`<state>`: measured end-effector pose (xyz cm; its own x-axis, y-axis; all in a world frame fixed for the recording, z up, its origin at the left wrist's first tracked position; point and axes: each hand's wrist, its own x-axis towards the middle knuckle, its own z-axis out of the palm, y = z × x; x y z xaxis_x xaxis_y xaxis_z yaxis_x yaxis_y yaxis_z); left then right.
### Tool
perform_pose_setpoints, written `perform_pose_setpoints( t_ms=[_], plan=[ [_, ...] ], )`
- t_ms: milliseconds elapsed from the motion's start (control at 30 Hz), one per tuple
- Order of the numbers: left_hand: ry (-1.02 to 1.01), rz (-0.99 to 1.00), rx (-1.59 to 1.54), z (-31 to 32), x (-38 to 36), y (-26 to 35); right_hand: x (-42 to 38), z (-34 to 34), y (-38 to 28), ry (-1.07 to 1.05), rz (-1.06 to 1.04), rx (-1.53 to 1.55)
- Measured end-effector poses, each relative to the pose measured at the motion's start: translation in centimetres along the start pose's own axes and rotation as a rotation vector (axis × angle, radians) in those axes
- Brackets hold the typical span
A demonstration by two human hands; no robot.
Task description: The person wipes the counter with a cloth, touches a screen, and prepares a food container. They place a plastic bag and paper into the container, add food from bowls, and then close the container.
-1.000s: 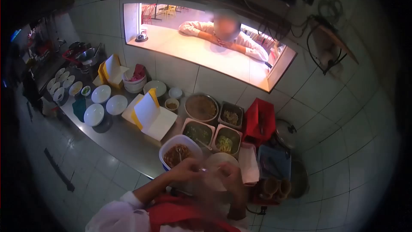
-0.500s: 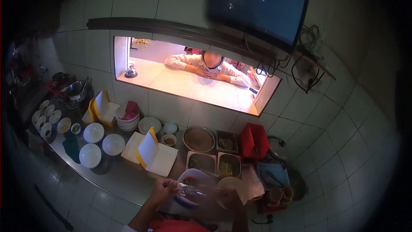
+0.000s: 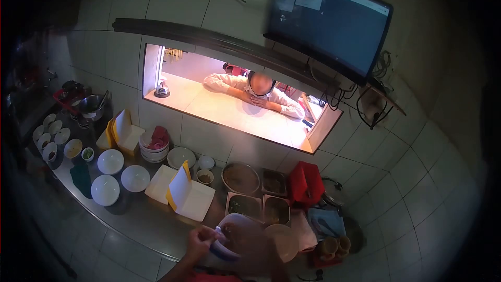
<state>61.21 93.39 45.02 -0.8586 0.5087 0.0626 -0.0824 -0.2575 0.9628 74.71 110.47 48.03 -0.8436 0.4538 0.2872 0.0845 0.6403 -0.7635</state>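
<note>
Counter front edge: bare steel strip [image 3: 138,219] left of the left hand [image 3: 198,241], passable.
Ahead of hands: open white box [image 3: 189,197] and metal food trays [image 3: 260,208] stand close together, blocking forward reach.
Left run: white bowls [image 3: 120,176] clustered, narrow gaps between.
Right side: red container [image 3: 306,184] and blue tray [image 3: 327,224] crowd the corner.
Serving window: ledge [image 3: 229,112] open, a person's folded arms [image 3: 261,96] resting at its far side.

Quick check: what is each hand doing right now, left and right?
Left hand: closed on the rim of the white tub.
Right hand: cannot be told; it is a dark blur near the tub.
</note>
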Motion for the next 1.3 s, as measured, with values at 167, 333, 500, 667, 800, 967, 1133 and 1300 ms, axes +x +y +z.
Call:
perform_pose_setpoints(
  t_ms=[167,333,500,667,800,967,1133,1300],
  plan=[
    [-0.283,-0.168,0.116,0.5,-0.9,-0.8,0.6,1.6,-3.2,-0.353,-0.027,-0.092],
    [-0.213,-0.073,0.332,-0.3,-0.6,-0.8,0.0,1.9,-2.3,-0.15,-0.118,-0.062],
    [-0.065,0.314,0.501,0.6,-1.0,-1.0,-0.1,2.5,-1.0,0.076,-0.263,-0.163],
    [0.107,0.104,0.316,2.4,-2.3,-1.1,0.4,2.2,-3.6,0.081,-0.208,-0.208],
    [-0.026,-0.213,-0.044,2.7,-2.6,-1.8,0.0,3.2,-2.8,0.096,-0.114,-0.162],
    [-0.158,-0.445,-0.353,2.2,-2.4,-3.2,-0.1,3.0,-1.8,0.101,-0.272,-0.182],
    [-0.338,-0.326,-0.504,1.3,-2.3,-5.3,-0.1,2.2,-3.9,-0.072,0.306,0.472],
    [-0.224,-0.535,-0.94,1.4,-1.8,-4.6,0.0,1.9,-4.7,-0.163,0.299,0.767]
  ],
)
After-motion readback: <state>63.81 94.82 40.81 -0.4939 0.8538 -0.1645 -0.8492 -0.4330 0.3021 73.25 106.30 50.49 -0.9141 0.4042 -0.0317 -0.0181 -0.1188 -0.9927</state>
